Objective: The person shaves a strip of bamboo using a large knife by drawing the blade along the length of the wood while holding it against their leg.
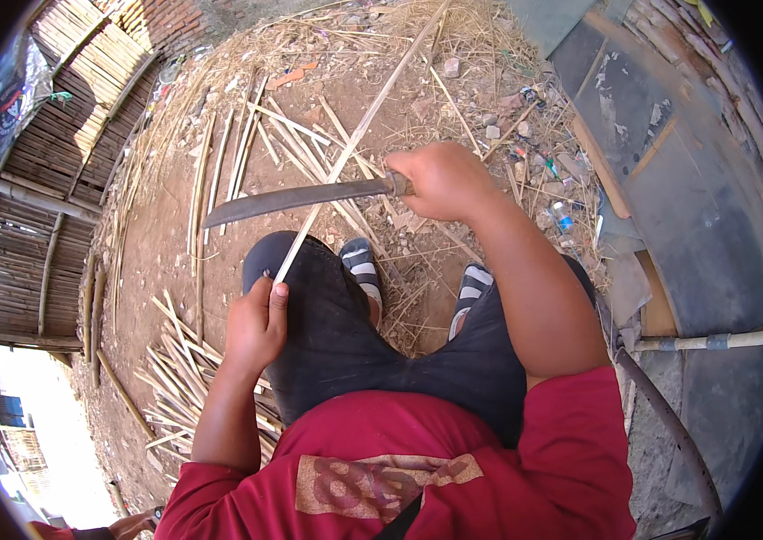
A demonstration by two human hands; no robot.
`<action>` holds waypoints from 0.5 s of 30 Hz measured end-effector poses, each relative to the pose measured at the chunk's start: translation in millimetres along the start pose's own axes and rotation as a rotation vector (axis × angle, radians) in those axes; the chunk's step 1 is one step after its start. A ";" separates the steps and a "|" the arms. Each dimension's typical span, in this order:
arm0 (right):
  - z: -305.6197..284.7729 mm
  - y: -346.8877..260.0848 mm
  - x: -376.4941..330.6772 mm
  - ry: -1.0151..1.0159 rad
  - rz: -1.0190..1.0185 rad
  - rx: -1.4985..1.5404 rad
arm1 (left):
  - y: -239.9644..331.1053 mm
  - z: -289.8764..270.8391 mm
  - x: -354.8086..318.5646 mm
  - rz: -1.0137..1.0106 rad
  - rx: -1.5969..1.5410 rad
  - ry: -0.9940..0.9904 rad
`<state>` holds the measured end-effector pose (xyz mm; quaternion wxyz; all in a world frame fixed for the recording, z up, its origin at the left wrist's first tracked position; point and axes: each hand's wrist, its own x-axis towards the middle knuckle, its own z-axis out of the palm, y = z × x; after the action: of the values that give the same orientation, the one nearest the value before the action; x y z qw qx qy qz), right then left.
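Observation:
My right hand [443,180] is closed round the handle of a machete [300,200], whose long dark blade points left in front of my knees. A long pale bamboo strip [363,126] slants from my left knee up toward the far ground. Its near end is pinched between the thumb and fingers of my left hand [258,322], beside my left thigh. The blade crosses the strip a little beyond my left hand; whether the two touch I cannot tell.
Cut bamboo strips [188,382] are piled on the dirt at my left, and more strips [242,148] lie ahead. Bamboo panels [76,99] stand at far left. Dark sheets [696,207] lean on the right. A plastic bottle [562,216] lies among litter and straw.

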<state>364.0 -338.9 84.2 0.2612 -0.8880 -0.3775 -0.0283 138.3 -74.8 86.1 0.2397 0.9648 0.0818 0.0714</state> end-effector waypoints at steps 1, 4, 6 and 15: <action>-1.0 21.9 -3.3 0.028 0.104 0.132 | 0.1 1.5 -2.7 0.000 -0.009 0.000; 2.7 58.2 2.1 0.247 0.312 0.292 | -6.8 5.8 3.9 0.016 -0.031 0.028; 6.3 59.9 0.6 0.337 0.230 0.203 | -9.1 5.8 3.1 0.014 -0.023 0.033; -16.0 60.9 2.4 0.204 0.441 0.346 | -7.1 2.4 1.6 0.039 0.000 0.002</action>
<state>409.8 -380.3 71.7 0.4450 -0.8834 -0.1464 0.0047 139.4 -69.3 80.8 0.2380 0.9661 0.0634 0.0771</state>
